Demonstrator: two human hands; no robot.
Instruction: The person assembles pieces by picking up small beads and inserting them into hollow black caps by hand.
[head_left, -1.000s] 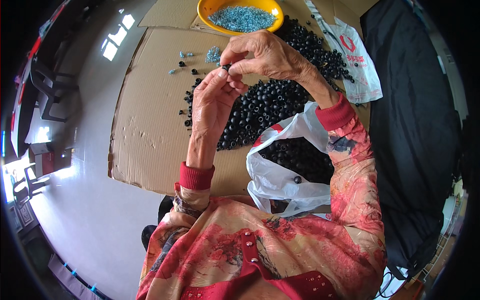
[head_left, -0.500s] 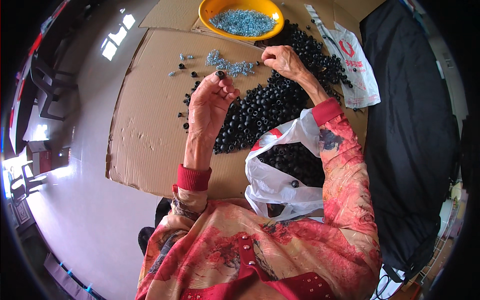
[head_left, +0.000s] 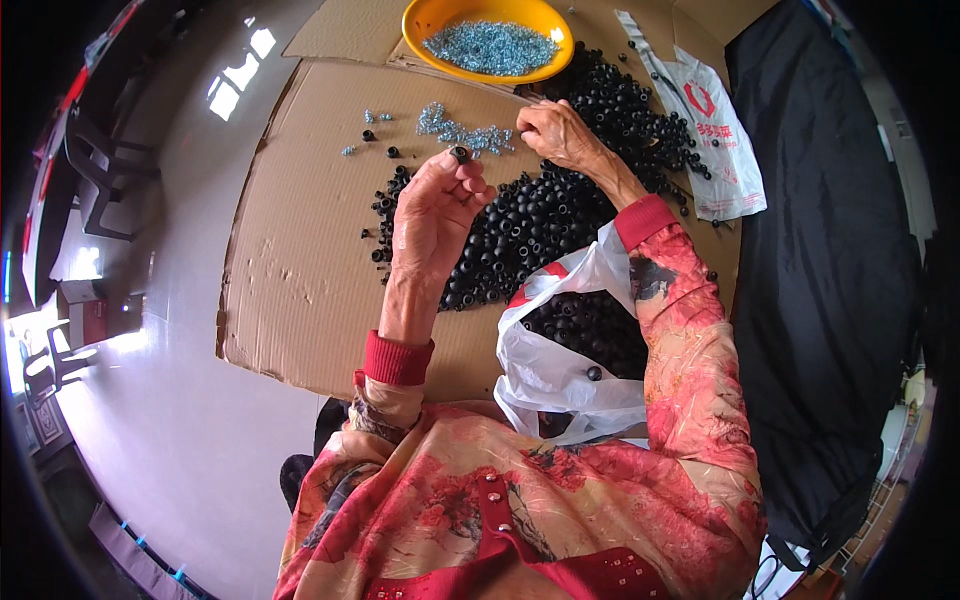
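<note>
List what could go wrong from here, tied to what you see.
1. The hollow black cap is pinched at the fingertips of the left hand; it could slip and get lost in the pile of black caps.
2. The loose bluish metallic pieces lie beside the right hand, which might scatter them.
3. The open white plastic bag sits close against the right sleeve, so a tug could spill its black contents.

Black sheet [head_left: 820, 280], one, creased, along the right. Pale floor [head_left: 195, 430], glossy from where I stand. Dark chair [head_left: 90, 195], one, left; box [head_left: 93, 322] near it.
</note>
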